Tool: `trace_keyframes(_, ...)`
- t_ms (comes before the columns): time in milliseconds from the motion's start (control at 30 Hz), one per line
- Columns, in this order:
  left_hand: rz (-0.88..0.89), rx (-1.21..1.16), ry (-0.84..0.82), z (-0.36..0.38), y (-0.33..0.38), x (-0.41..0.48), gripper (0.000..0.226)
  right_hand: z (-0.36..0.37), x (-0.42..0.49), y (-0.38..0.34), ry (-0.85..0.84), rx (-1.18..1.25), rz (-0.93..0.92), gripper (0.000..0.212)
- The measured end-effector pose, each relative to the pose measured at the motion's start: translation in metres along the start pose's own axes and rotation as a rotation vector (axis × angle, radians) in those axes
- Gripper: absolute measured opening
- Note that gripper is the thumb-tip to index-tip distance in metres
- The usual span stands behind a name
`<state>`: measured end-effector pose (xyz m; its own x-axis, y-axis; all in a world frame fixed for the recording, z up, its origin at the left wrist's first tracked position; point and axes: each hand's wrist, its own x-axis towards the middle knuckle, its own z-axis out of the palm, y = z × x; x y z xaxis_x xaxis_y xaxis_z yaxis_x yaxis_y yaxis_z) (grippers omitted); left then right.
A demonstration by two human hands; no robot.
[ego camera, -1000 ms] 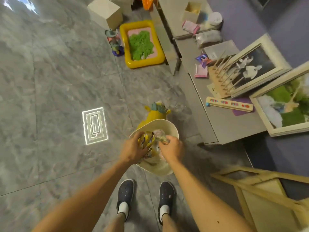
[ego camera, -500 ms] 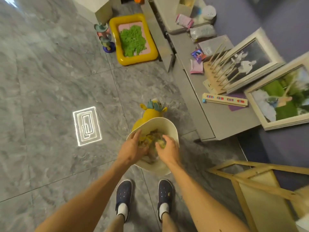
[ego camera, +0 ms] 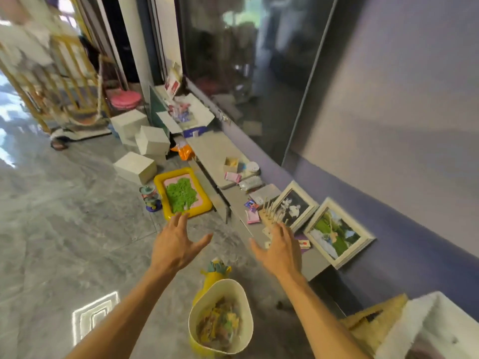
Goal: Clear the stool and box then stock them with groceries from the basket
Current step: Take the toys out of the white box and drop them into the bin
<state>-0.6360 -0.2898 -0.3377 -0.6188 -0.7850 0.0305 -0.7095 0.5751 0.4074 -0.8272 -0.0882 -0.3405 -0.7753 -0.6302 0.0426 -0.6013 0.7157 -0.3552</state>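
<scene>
A cream basket (ego camera: 245, 303) stands on the floor between my forearms, filled with several small packets in yellow, pink and green (ego camera: 220, 327). Behind it lies a yellow plush toy (ego camera: 211, 278). My left hand (ego camera: 175, 247) and my right hand (ego camera: 281, 248) are raised above and beyond the basket, fingers spread, holding nothing. A wooden stool frame (ego camera: 373, 320) shows at the lower right beside a white furry thing (ego camera: 420, 325). Several white boxes (ego camera: 136, 167) sit on the floor further back.
A yellow tray of green sand (ego camera: 181, 194) and a small stacked toy (ego camera: 150, 198) lie ahead. A low grey ledge (ego camera: 217, 151) along the wall carries packets, a peg rack (ego camera: 272, 216) and two framed pictures (ego camera: 337, 234). A gold cart (ego camera: 64, 81) stands far left.
Both hands came out of the basket, let go of the packets and now hover spread above it. The view has tilted up from the floor toward the wall and room.
</scene>
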Motion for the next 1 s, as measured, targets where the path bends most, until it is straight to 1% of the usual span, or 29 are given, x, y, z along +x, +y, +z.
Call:
trace_keyframes(100,0.104,-0.002,0.063,-0.055,0.034,0.01,0.115,-0.073,-0.009,-0.014,0.118,-0.025,0.071,0.105)
trace_keyframes(233,0.259,0.008,0.094,-0.098,0.084,0.012,0.114,-0.14,-0.033,-0.011,0.199,-0.045,0.204,0.118)
trace_keyframes(367,0.445,-0.037,0.047,-0.108,0.136,-0.002,0.108,-0.187,-0.08,0.016,0.266,-0.079,0.339,0.11)
trace_keyframes(533,0.609,-0.051,-0.098,-0.087,0.212,-0.043,0.123,-0.227,-0.158,0.066,0.344,-0.086,0.501,0.105)
trace_keyframes(700,0.758,-0.077,-0.212,-0.055,0.288,-0.105,0.119,-0.25,-0.228,0.123,0.416,-0.091,0.672,0.106)
trace_keyframes(800,0.852,-0.065,-0.241,-0.033,0.327,-0.143,0.117,-0.259,-0.266,0.158,0.437,-0.032,0.758,0.106)
trace_keyframes(900,0.915,-0.039,-0.273,-0.009,0.36,-0.176,0.118,-0.264,-0.3,0.191,0.434,-0.029,0.828,0.102)
trace_keyframes(1000,0.938,-0.021,-0.326,0.015,0.386,-0.205,0.122,-0.266,-0.324,0.222,0.409,-0.005,0.862,0.097)
